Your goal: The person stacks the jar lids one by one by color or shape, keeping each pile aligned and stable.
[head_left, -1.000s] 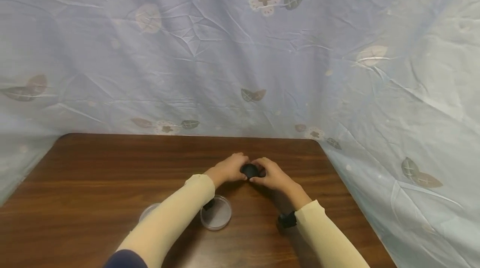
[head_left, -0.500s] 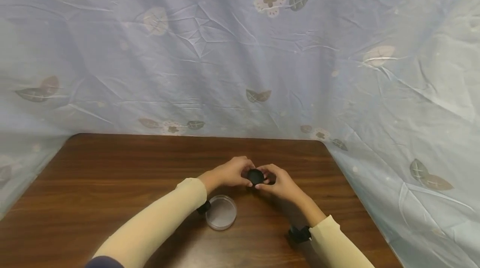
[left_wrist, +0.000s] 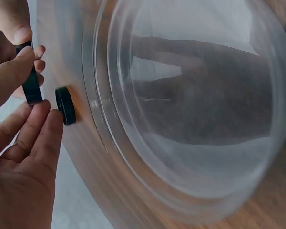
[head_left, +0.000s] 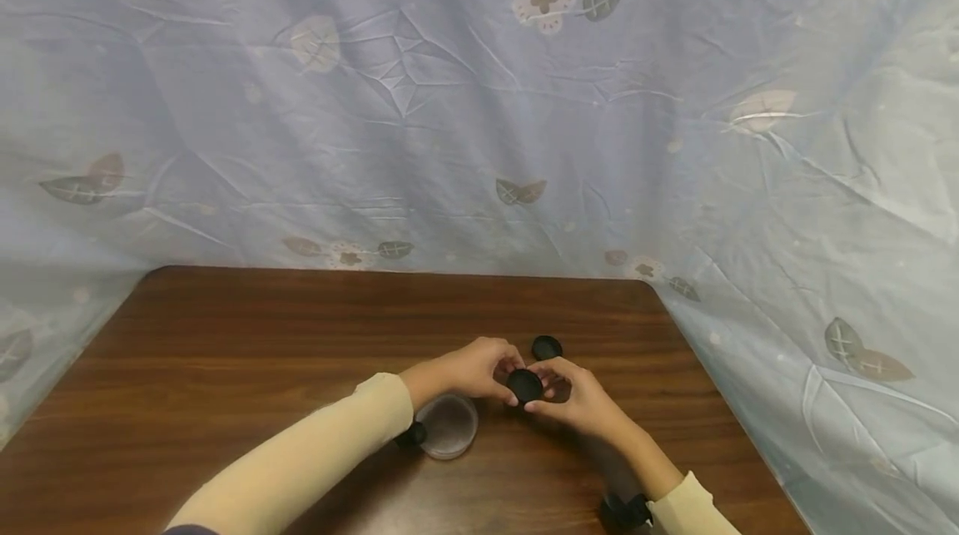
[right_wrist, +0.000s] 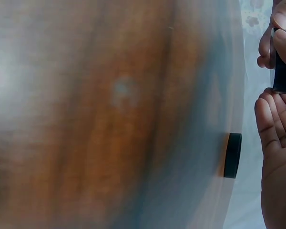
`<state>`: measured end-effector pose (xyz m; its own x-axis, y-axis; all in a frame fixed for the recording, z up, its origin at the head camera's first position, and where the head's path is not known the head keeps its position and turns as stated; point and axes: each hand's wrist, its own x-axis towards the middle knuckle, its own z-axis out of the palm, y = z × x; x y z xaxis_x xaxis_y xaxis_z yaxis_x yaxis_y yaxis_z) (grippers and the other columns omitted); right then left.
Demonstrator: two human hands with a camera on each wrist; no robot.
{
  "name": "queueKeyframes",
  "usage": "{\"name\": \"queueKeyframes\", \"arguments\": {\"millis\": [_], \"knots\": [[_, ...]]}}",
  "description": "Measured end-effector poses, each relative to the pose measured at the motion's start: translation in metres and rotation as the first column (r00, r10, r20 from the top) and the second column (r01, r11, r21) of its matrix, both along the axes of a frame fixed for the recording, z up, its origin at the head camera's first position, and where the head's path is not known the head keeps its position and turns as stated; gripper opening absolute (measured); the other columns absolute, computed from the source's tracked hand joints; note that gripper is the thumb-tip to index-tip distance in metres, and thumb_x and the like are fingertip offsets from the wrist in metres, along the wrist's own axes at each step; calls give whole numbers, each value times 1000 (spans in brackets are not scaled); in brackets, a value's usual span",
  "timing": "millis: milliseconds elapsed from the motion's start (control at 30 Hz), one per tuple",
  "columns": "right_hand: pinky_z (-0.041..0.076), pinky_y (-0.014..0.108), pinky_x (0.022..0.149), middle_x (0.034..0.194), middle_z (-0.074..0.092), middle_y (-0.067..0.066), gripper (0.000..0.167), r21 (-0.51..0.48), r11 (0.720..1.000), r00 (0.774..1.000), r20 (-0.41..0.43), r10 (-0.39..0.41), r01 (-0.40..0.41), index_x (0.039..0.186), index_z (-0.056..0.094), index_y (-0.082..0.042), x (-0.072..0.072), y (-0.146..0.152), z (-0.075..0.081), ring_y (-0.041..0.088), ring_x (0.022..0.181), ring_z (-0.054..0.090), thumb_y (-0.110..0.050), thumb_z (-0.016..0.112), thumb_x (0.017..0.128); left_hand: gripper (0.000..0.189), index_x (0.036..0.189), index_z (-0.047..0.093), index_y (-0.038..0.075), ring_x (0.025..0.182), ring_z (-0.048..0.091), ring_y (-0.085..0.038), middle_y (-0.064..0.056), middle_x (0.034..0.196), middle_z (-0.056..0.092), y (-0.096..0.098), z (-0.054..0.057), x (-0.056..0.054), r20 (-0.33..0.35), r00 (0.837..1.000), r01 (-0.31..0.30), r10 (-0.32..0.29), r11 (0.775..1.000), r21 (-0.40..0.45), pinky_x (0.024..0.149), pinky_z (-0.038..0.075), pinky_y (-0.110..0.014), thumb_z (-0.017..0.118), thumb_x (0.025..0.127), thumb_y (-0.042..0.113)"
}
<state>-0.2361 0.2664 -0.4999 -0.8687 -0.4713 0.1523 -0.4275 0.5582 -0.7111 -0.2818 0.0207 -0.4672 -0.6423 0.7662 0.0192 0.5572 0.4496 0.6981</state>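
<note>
Both hands hold one black round cap [head_left: 525, 386], raised over the table. My left hand [head_left: 479, 369] pinches its left side between thumb and fingers. On the opposite side, my right hand [head_left: 580, 398] grips the rim with thumb and fingertips. In the left wrist view the held cap [left_wrist: 32, 86] appears edge-on. A second black cap [head_left: 547, 347] lies on the table just beyond the right hand; its raised rim and hollow inside show in the left wrist view. A clear round dish [head_left: 449, 428] sits close to my left wrist, filling much of the left wrist view.
The brown wooden table [head_left: 300, 327] has rounded far corners. A pale blue curtain [head_left: 449, 102] with leaf and flower prints hangs behind it and along the sides. Wrist cameras sit at both cuffs, the left one [head_left: 412, 433] beside the dish.
Both hands have drawn the cap nearer to me and slightly right. The second cap now shows beyond the right hand. Another dish, partly visible by the left sleeve earlier, is out of sight.
</note>
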Motion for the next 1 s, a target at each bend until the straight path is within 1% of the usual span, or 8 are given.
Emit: {"name": "queueKeyframes", "arguments": {"millis": [133,233,400,567,667,833,900,1000], "knots": [[59,25,89,125,72,10,52,-3,1000,1000,-8,1,-1,129,66,-7,10,5,-6,18,99,68,-31,86,88,43,120,70,4,112,70,-25,-11,119,72,8,0,6,-32,999,23,-25,999,-49,96,58,-26,89,84,18],[58,25,89,123,72,9,52,10,1000,1000,-20,1,-1,128,66,-8,15,9,-11,17,98,67,-34,85,88,41,117,71,6,107,69,-20,-9,115,73,13,-2,10,-51,998,27,-32,995,-98,90,55,-22,90,83,19],[59,25,89,121,71,7,51,23,1000,1000,-29,-2,2,127,67,-9,23,13,-15,14,98,66,-36,85,87,38,113,71,6,96,66,-11,-7,109,73,20,-4,15,-58,998,32,-39,992,-123,82,53,-17,91,82,18],[59,24,88,121,70,9,53,29,1000,1000,-21,-1,2,128,66,-7,30,16,-18,14,98,66,-36,84,88,38,111,72,6,88,62,-6,-5,104,73,27,-7,20,-74,996,29,-41,988,-151,77,51,-15,92,81,18],[59,22,87,121,70,8,53,41,999,1000,-8,-14,14,129,66,-7,34,17,-20,11,97,65,-35,85,88,38,111,73,6,85,59,-5,-4,103,72,30,-9,23,-89,995,25,-41,985,-169,75,49,-14,92,81,19],[58,21,83,118,70,9,52,46,999,1000,1,-20,20,129,67,-7,37,18,-19,8,94,63,-33,85,88,37,109,73,7,87,61,-6,-2,102,72,34,-11,25,-109,993,20,-41,981,-193,76,50,-15,92,80,20],[58,21,83,118,70,9,51,50,999,1000,12,-22,22,129,67,-6,38,18,-18,8,94,63,-32,85,88,37,110,73,7,90,62,-7,-2,102,72,36,-12,26,-116,992,18,-42,979,-203,78,51,-15,92,80,20],[58,21,83,117,68,9,51,47,999,999,31,-20,18,128,67,-5,39,18,-18,11,95,63,-31,85,88,38,110,73,7,89,61,-6,-3,102,72,38,-14,26,-129,991,15,-43,977,-212,78,51,-16,92,80,20]]}}
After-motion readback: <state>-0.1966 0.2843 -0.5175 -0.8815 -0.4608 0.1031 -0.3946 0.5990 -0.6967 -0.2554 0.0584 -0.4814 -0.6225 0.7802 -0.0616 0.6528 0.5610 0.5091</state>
